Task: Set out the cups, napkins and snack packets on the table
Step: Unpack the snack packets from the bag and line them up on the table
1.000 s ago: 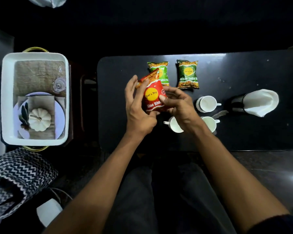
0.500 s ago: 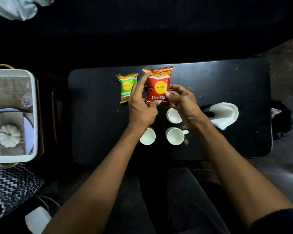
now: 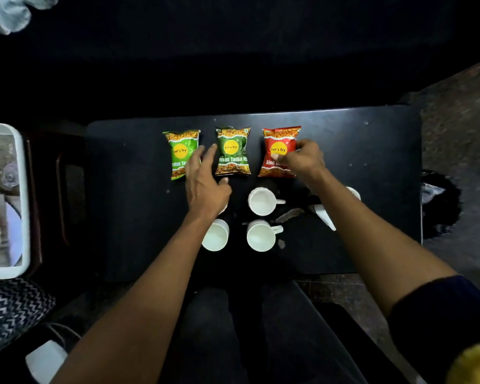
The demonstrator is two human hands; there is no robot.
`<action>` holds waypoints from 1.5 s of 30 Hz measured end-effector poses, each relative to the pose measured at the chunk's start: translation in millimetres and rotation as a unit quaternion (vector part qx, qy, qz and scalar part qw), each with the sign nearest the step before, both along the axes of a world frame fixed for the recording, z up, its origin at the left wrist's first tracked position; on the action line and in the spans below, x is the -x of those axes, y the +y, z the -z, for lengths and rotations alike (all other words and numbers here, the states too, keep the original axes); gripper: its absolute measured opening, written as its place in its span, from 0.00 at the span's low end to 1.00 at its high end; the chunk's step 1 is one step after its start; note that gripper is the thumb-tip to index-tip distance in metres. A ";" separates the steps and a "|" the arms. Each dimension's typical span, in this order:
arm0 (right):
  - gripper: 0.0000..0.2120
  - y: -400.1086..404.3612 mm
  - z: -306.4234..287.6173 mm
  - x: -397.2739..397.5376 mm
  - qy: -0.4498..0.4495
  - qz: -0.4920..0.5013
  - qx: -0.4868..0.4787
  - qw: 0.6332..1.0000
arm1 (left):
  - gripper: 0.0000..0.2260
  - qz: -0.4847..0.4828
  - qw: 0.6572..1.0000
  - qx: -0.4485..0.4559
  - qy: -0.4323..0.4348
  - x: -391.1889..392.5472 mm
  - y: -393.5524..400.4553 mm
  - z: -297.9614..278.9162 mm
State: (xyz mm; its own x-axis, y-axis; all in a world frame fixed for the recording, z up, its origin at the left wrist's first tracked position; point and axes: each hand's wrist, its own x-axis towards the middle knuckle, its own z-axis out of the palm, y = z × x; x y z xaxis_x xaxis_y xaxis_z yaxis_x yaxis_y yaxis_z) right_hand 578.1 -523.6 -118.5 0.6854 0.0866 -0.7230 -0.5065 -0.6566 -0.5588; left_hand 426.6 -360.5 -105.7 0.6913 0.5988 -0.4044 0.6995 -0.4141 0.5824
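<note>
Three snack packets lie in a row on the black table (image 3: 372,167): a light green packet (image 3: 179,151), a dark green packet (image 3: 232,151) and a red packet (image 3: 276,145). My right hand (image 3: 304,159) pinches the red packet's right side. My left hand (image 3: 205,178) hovers, fingers apart, between the two green packets and holds nothing. Three white cups stand nearer to me: the far cup (image 3: 262,201), the near right cup (image 3: 261,236) and the near left cup (image 3: 215,236). White napkins (image 3: 326,216) show partly behind my right forearm.
A white tray (image 3: 22,206) with a plate, a white pumpkin and a glass stands left of the table. Below it lies a zigzag-patterned cloth (image 3: 14,309). My dark-clothed legs are under the table's near edge. Rough floor lies to the right.
The red packet went from both hands down onto the table, right of the dark green one. My left hand let go and moved left. The camera view shifted.
</note>
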 end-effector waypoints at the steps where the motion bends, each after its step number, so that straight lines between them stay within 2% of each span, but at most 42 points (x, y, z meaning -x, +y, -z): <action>1: 0.24 1.0 4.1 -1.2 0.004 -0.006 0.009 1.000 | 0.36 -0.003 1.000 -0.015 0.018 2.2 5.8 1.9; 6: 0.29 7.7 18.7 2.0 0.011 -0.028 0.048 0.998 | 0.36 0.012 0.996 -0.053 0.068 12.7 31.7 7.3; 10: 0.29 6.8 23.2 -2.2 -0.011 -0.047 0.080 0.996 | 0.38 0.007 0.995 -0.015 0.096 14.9 48.0 12.5; 16: 0.27 5.0 21.7 -9.8 -0.043 -0.056 0.105 0.992 | 0.37 0.006 0.994 0.026 0.104 14.3 59.1 17.4; 29: 0.26 4.5 21.5 -5.5 -0.062 -0.038 0.137 0.988 | 0.36 0.011 0.994 0.040 0.104 14.0 62.0 24.4; 36: 0.28 3.1 16.8 -2.7 -0.082 -0.067 0.141 0.984 | 0.36 0.009 0.994 0.049 0.098 14.1 61.5 22.1; 39: 0.32 4.1 12.4 2.9 -0.117 -0.091 0.169 0.974 | 0.36 0.013 0.994 0.043 0.098 15.4 63.5 20.4; 41: 0.33 7.8 7.7 9.6 -0.167 -0.117 0.216 0.955 | 0.35 0.014 0.994 0.043 0.095 17.2 64.8 19.3; 43: 0.30 14.1 3.6 18.4 -0.238 -0.156 0.244 0.927 | 0.35 0.013 0.995 0.044 0.092 18.9 66.1 18.9; 45: 0.28 23.5 2.5 27.9 -0.293 -0.208 0.224 0.906 | 0.34 0.013 0.995 0.045 0.086 20.2 66.6 19.2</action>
State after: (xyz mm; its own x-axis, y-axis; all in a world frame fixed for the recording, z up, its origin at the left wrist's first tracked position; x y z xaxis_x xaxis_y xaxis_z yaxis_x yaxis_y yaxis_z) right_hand 550.2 -500.1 -121.0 0.9384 0.2134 -0.2719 0.1342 -0.9499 -0.2823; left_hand 406.4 -293.9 -124.9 0.6214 0.5376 -0.5700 0.7823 -0.3843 0.4903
